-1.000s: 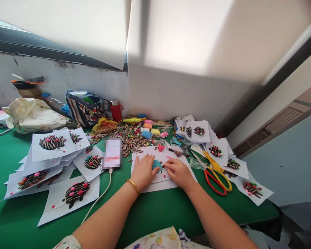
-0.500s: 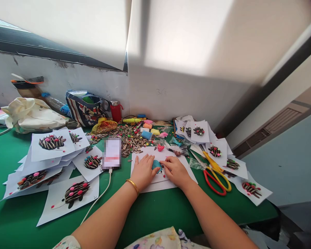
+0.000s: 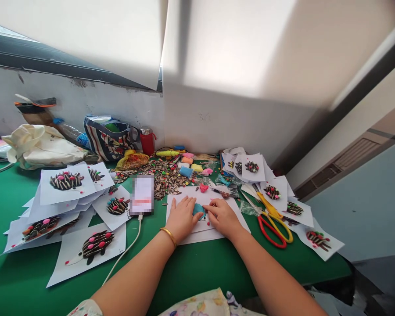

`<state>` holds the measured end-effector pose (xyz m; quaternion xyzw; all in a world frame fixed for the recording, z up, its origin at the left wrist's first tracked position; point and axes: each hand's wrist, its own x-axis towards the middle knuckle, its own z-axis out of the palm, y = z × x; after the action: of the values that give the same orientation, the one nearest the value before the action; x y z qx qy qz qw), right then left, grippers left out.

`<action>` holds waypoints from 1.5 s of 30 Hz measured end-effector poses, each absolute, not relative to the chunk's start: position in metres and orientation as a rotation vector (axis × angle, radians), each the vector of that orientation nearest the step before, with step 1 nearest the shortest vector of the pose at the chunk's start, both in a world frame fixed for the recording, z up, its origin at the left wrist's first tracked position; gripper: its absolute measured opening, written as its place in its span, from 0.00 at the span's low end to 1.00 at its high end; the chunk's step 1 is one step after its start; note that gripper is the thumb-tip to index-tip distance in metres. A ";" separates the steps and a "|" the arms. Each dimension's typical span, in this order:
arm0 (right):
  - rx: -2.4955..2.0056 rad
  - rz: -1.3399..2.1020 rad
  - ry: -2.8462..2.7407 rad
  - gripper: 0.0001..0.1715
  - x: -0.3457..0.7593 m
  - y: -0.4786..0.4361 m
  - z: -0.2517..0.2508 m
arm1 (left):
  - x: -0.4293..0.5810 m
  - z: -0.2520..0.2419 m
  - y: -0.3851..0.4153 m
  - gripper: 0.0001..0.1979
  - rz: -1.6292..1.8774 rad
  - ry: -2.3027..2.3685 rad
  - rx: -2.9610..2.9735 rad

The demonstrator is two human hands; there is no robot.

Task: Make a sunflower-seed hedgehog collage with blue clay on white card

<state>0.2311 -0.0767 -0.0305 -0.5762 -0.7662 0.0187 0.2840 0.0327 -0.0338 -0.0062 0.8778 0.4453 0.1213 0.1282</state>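
White paper lies on the green table, with a flat blue clay shape on it between my hands. My left hand rests flat on the paper, fingers extended, its thumb at the blue clay's left edge. My right hand is at the clay's right side, thumb and index finger pinched together on something small and dark that I cannot make out. Small red and dark dots show below the clay. A pink-red clay lump sits at the paper's top edge.
Seeds and coloured clay packs lie behind the paper. A phone with a cable is at left, beside stacked seed pictures. Scissors and more pictures lie at right. A red bottle stands behind.
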 end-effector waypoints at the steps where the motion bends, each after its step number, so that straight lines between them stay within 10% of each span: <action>1: -1.547 0.049 -2.044 0.20 0.231 -0.077 -0.030 | 0.033 -0.006 -0.034 0.28 0.359 1.294 2.552; 45: -1.580 0.300 -1.874 0.06 0.228 -0.046 -0.036 | 0.034 -0.006 -0.031 0.26 0.325 1.245 2.533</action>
<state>0.2285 -0.0460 -0.0359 -0.6041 -0.7165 0.1146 0.3295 0.0336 -0.0306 -0.0063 0.8814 0.4334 0.1132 0.1498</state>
